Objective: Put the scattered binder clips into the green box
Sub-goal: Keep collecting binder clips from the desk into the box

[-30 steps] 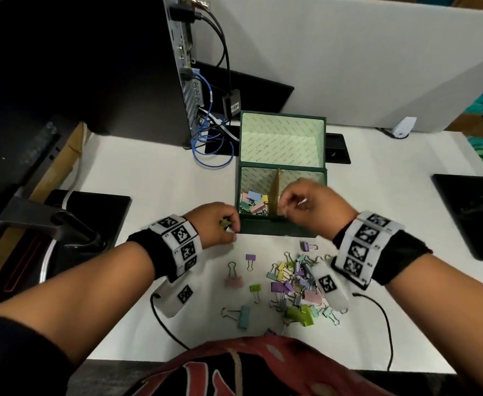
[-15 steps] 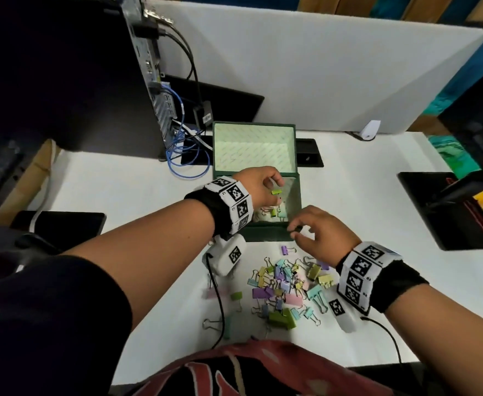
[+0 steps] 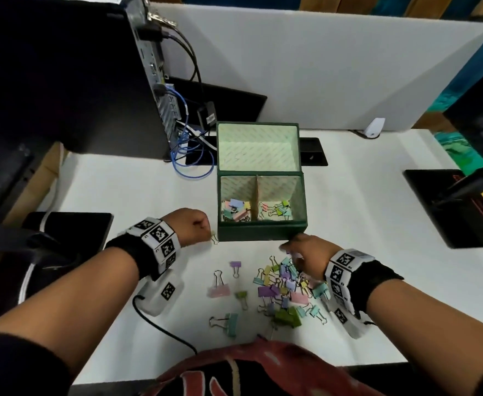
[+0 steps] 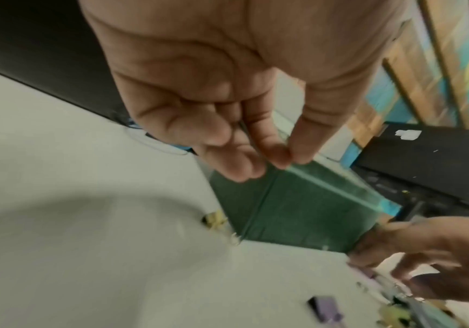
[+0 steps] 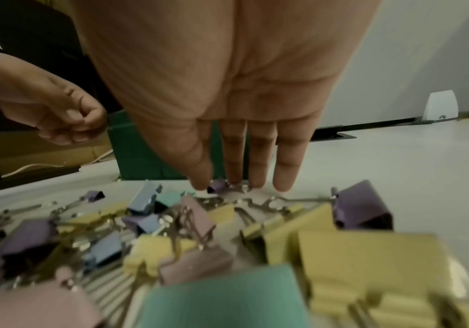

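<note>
White bench (image 3: 363, 212) fills the scene, green box (image 3: 260, 232) sitting mid-bench with its lid up so both compartments are open to drops; each already holds a few clips. Right hand (image 3: 306, 258) reaches down at the far edge of the scattered binder clips (image 3: 283, 290), fingers (image 5: 284, 168) straight and apart, tips on a small purple one, likely the next pick. Left hand (image 3: 194, 227) hovers just left of the box, curled, thumb and fingertip together on nothing visible, a small yellow clip (image 3: 214, 239) just beside it. Pastel clips, wire handles splayed, tangled near the body.
</note>
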Tool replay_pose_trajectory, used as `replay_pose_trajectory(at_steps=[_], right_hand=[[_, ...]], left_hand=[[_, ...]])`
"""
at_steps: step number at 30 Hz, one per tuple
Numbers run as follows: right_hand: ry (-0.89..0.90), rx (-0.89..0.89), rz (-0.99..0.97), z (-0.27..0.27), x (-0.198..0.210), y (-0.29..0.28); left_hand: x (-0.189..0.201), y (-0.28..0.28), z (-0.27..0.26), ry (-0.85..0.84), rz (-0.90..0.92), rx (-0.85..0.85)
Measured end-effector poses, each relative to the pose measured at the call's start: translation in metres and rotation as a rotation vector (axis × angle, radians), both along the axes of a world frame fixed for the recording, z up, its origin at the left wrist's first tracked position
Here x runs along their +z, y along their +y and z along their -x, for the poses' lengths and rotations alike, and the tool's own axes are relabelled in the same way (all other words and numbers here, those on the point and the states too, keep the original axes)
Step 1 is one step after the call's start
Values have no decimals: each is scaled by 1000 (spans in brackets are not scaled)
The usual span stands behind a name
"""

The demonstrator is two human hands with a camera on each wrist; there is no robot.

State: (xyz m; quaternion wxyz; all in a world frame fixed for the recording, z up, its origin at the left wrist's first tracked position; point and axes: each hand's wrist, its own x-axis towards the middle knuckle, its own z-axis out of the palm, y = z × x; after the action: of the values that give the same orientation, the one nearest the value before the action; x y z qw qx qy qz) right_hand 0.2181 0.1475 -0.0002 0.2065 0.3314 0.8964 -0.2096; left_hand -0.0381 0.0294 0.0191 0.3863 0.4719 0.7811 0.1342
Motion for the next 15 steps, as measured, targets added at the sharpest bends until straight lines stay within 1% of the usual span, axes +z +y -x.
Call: replay_pose_trajectory(at_steps=[2,4,8,12,15], right_hand=[[8,19,-35,1,-6,-1],[39,12,-52,3,-10,-2],[68,-30,-66,5,-9,-3],[20,-23,-79,7,-6,-5],[36,-89,13,6,-3,-8]], left_hand=[[-12,-5,6,62,-23,43],[-21,-5,7,115,-16,34],[-35,2,-4,284,65,-118],[-43,8,-15,335,59,-138],[-45,7,-14,300,56,-109]])
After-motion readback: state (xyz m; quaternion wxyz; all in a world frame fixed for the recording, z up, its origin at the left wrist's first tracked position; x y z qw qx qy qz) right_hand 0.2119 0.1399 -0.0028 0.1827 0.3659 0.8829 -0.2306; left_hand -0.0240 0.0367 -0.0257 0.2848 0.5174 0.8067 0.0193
